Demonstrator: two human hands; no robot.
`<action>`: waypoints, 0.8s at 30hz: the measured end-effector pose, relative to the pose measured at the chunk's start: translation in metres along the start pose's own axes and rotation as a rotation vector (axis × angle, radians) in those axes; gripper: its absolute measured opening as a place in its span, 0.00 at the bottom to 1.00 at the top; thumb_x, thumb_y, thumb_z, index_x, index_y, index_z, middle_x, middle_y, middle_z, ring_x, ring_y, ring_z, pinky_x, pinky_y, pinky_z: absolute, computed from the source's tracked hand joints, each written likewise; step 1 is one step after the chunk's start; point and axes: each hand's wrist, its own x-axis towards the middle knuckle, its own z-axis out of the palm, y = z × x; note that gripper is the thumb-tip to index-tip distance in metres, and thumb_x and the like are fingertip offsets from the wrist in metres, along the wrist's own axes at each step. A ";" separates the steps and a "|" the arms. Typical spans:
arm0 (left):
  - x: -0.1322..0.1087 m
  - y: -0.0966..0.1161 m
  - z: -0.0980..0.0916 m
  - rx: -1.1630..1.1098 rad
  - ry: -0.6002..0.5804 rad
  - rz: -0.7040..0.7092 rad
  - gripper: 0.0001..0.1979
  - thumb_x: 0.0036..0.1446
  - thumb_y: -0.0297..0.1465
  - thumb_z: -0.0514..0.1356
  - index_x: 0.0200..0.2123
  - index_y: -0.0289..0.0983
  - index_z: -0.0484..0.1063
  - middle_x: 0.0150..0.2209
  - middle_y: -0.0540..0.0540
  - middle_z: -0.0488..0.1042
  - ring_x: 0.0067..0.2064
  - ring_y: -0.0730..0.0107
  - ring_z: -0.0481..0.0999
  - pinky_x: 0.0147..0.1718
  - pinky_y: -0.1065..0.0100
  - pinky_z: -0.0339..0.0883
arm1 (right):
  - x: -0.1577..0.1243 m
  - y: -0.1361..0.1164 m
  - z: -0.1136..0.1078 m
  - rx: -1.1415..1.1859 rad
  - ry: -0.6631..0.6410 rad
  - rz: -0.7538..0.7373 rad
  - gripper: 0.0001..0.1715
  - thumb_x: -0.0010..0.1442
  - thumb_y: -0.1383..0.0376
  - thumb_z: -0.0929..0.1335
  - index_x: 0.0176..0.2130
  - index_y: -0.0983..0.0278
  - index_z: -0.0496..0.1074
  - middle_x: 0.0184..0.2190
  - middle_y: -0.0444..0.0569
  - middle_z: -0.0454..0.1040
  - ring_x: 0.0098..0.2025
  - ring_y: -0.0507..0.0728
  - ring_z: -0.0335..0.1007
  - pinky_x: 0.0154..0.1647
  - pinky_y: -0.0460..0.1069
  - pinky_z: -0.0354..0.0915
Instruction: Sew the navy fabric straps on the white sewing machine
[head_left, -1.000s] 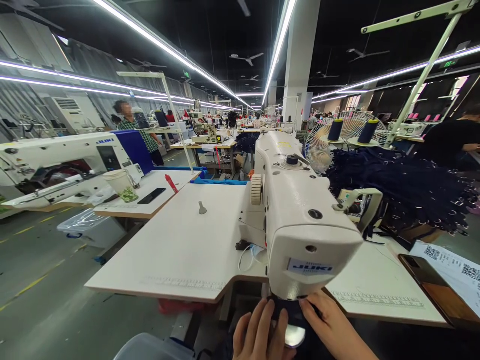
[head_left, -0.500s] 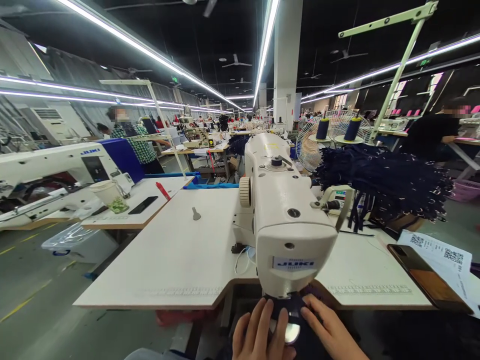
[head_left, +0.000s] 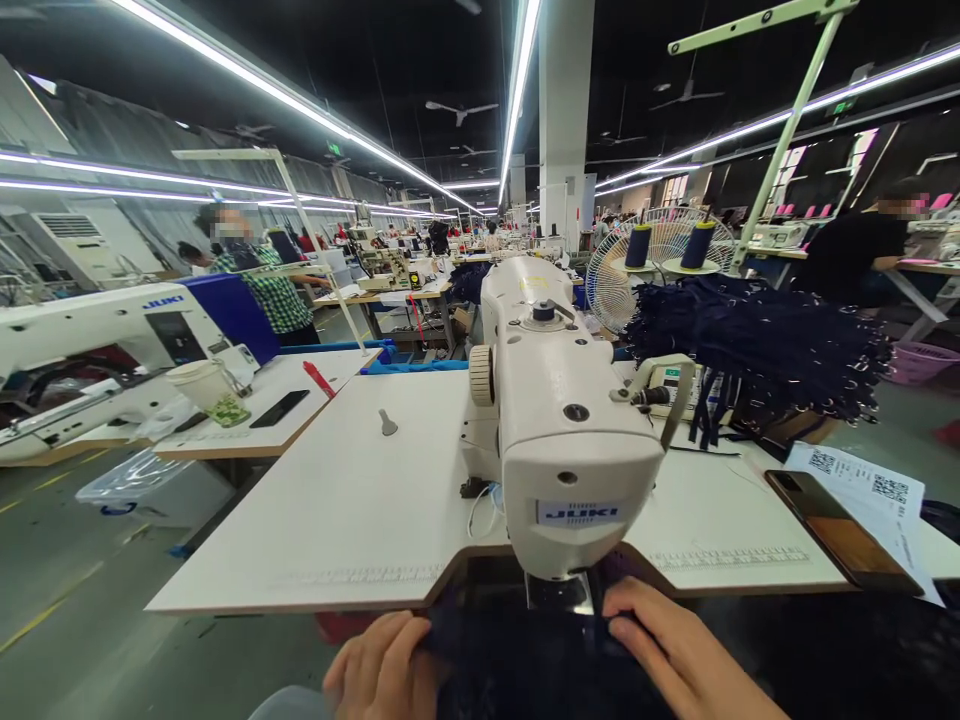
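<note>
Dark navy fabric (head_left: 525, 660) spreads below the head of a white JUKI sewing machine (head_left: 577, 470). My left hand (head_left: 386, 665) is closed on the fabric's left edge, thumb and fingers pinched together. Close to the shiny metal plate (head_left: 559, 592) under the machine head, my right hand (head_left: 667, 635) pinches the same fabric at its right side. The needle and presser foot are hidden by the machine head.
A phone (head_left: 847, 530) and printed papers (head_left: 862, 480) lie at the right. Behind them hangs a heap of navy straps (head_left: 757, 340). On the left are a small metal tool (head_left: 387, 422), a cup (head_left: 210, 390) and a red pen (head_left: 319, 378). Co-workers stand farther off.
My left hand has moved left from beside the metal plate to the fabric's left edge. The fabric now lies wider between my hands. My right hand stays near the machine head.
</note>
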 end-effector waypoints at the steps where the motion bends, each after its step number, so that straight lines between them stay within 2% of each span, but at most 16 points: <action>1: 0.001 -0.005 -0.001 0.064 -0.014 -0.008 0.07 0.58 0.19 0.58 0.36 0.35 0.72 0.35 0.43 0.75 0.38 0.67 0.75 0.43 0.64 0.62 | 0.008 -0.005 0.008 -0.130 0.067 -0.105 0.13 0.73 0.62 0.56 0.44 0.59 0.66 0.36 0.46 0.73 0.36 0.57 0.72 0.36 0.49 0.67; 4: 0.008 0.004 0.000 0.124 -0.134 0.047 0.10 0.62 0.24 0.54 0.44 0.34 0.73 0.45 0.39 0.76 0.47 0.65 0.74 0.52 0.62 0.61 | 0.030 -0.011 0.032 -0.556 0.312 -0.362 0.20 0.72 0.70 0.51 0.37 0.62 0.67 0.28 0.48 0.73 0.28 0.59 0.71 0.30 0.52 0.64; 6: 0.013 0.024 0.003 -0.022 -0.214 0.194 0.16 0.66 0.27 0.48 0.52 0.35 0.72 0.54 0.41 0.73 0.58 0.67 0.68 0.60 0.64 0.55 | 0.040 -0.012 0.040 -0.721 0.402 -0.424 0.23 0.70 0.74 0.50 0.34 0.64 0.67 0.24 0.48 0.73 0.26 0.59 0.71 0.30 0.53 0.63; 8: 0.018 0.048 0.009 -0.184 -0.192 0.433 0.18 0.68 0.31 0.47 0.51 0.41 0.73 0.56 0.49 0.72 0.64 0.68 0.60 0.66 0.64 0.48 | 0.044 -0.013 0.041 -0.754 0.442 -0.422 0.22 0.69 0.75 0.52 0.33 0.64 0.66 0.23 0.48 0.73 0.25 0.60 0.72 0.31 0.54 0.64; 9: 0.019 0.058 0.013 -0.201 -0.149 0.495 0.18 0.68 0.32 0.46 0.50 0.42 0.74 0.56 0.51 0.72 0.65 0.68 0.60 0.66 0.63 0.47 | 0.043 -0.013 0.039 -0.711 0.432 -0.391 0.20 0.69 0.74 0.53 0.33 0.63 0.66 0.23 0.48 0.73 0.25 0.60 0.72 0.30 0.54 0.64; 10: 0.020 0.068 0.017 -0.195 -0.168 0.525 0.17 0.67 0.30 0.47 0.50 0.41 0.75 0.55 0.52 0.73 0.65 0.69 0.60 0.67 0.62 0.46 | 0.040 -0.013 0.037 -0.624 0.388 -0.328 0.17 0.69 0.71 0.54 0.34 0.62 0.66 0.25 0.48 0.74 0.26 0.60 0.73 0.30 0.54 0.64; 11: 0.020 0.075 0.020 -0.191 -0.176 0.525 0.17 0.67 0.29 0.48 0.50 0.41 0.74 0.53 0.52 0.75 0.64 0.70 0.61 0.67 0.62 0.45 | 0.037 -0.013 0.034 -0.495 0.324 -0.231 0.13 0.69 0.69 0.56 0.36 0.62 0.66 0.27 0.48 0.75 0.27 0.60 0.73 0.30 0.53 0.65; 13: 0.018 0.086 0.026 -0.210 -0.164 0.408 0.17 0.67 0.27 0.48 0.49 0.39 0.75 0.50 0.54 0.77 0.64 0.74 0.61 0.67 0.65 0.41 | 0.031 -0.011 0.030 -0.152 0.180 0.019 0.07 0.69 0.64 0.59 0.40 0.61 0.64 0.33 0.48 0.76 0.33 0.59 0.74 0.33 0.51 0.67; 15: 0.015 0.092 0.029 -0.245 -0.128 0.290 0.17 0.68 0.28 0.47 0.47 0.39 0.75 0.48 0.55 0.78 0.64 0.79 0.61 0.67 0.68 0.38 | 0.028 -0.009 0.028 0.169 0.101 0.234 0.08 0.68 0.59 0.60 0.42 0.60 0.62 0.35 0.47 0.73 0.37 0.57 0.73 0.37 0.50 0.68; 16: 0.014 0.093 0.029 -0.254 -0.120 0.257 0.17 0.68 0.28 0.47 0.47 0.39 0.75 0.48 0.56 0.78 0.63 0.82 0.61 0.67 0.68 0.37 | 0.027 -0.008 0.027 0.279 0.094 0.295 0.10 0.68 0.56 0.59 0.41 0.60 0.62 0.34 0.46 0.71 0.37 0.57 0.72 0.39 0.50 0.68; 18: 0.014 0.095 0.028 -0.256 -0.121 0.229 0.17 0.68 0.27 0.47 0.46 0.39 0.76 0.47 0.56 0.78 0.60 0.83 0.65 0.66 0.69 0.37 | 0.028 -0.006 0.026 0.378 0.103 0.328 0.13 0.68 0.53 0.58 0.39 0.60 0.61 0.32 0.44 0.66 0.36 0.55 0.68 0.41 0.49 0.67; 20: 0.015 0.095 0.026 -0.250 -0.123 0.181 0.17 0.67 0.26 0.47 0.46 0.40 0.76 0.47 0.56 0.79 0.56 0.84 0.70 0.66 0.70 0.36 | 0.031 -0.003 0.025 0.349 0.126 0.315 0.15 0.68 0.52 0.58 0.38 0.59 0.60 0.31 0.43 0.64 0.34 0.55 0.67 0.39 0.49 0.66; 22: 0.016 0.094 0.024 -0.245 -0.131 0.145 0.17 0.67 0.26 0.47 0.46 0.39 0.76 0.47 0.56 0.79 0.52 0.84 0.73 0.65 0.71 0.36 | 0.034 0.000 0.024 0.266 0.146 0.297 0.14 0.67 0.52 0.58 0.36 0.59 0.60 0.31 0.44 0.67 0.33 0.56 0.67 0.35 0.49 0.65; 24: 0.018 0.092 0.024 -0.238 -0.147 0.136 0.19 0.68 0.26 0.45 0.47 0.38 0.75 0.47 0.54 0.79 0.50 0.84 0.74 0.65 0.71 0.35 | 0.036 0.003 0.025 0.197 0.163 0.264 0.12 0.67 0.54 0.58 0.37 0.59 0.61 0.33 0.47 0.71 0.36 0.58 0.69 0.36 0.51 0.65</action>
